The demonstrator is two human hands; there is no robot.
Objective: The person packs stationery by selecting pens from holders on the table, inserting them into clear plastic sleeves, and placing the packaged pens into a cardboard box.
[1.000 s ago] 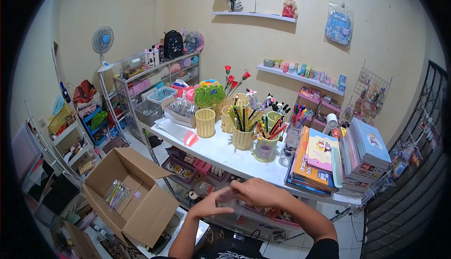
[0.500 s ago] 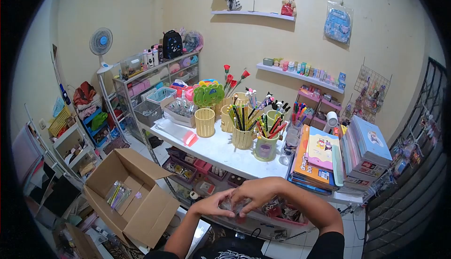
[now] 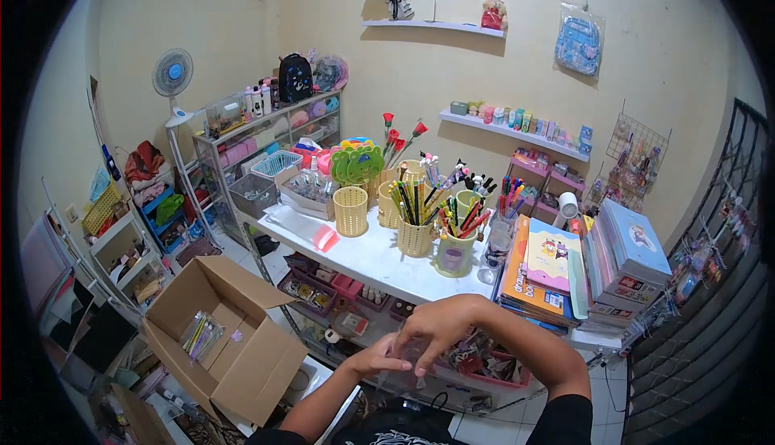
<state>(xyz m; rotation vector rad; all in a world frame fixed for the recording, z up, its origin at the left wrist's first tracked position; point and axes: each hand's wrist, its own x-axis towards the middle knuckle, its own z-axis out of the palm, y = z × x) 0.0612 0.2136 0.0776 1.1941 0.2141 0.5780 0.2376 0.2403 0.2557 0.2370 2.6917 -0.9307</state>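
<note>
Both hands are in front of my body, just off the table's front edge. My left hand (image 3: 376,356) is closed, thumb toward the right, on what looks like a clear plastic bag (image 3: 413,350). Above and to its right is my right hand (image 3: 440,330), bent downward with its fingers closed on the same see-through plastic. Its exact shape and any contents are hard to make out. Beyond the hands, the white table (image 3: 355,253) holds a bare woven-look cream cup (image 3: 350,212), a cup of pencils (image 3: 415,238) and a green cup of pens (image 3: 455,254).
An open cardboard box (image 3: 262,364) with packaged pens (image 3: 203,335) inside stands at my left. Stacked books (image 3: 549,271) lie on the table's right end. Beneath the tabletop are bins, including a pink-red one (image 3: 504,369). A flat clear packet (image 3: 303,227) lies at the table's left.
My right hand has lifted slightly and its fingers now point more downward. The left hand has shifted a little left and down, and the plastic between them shows more.
</note>
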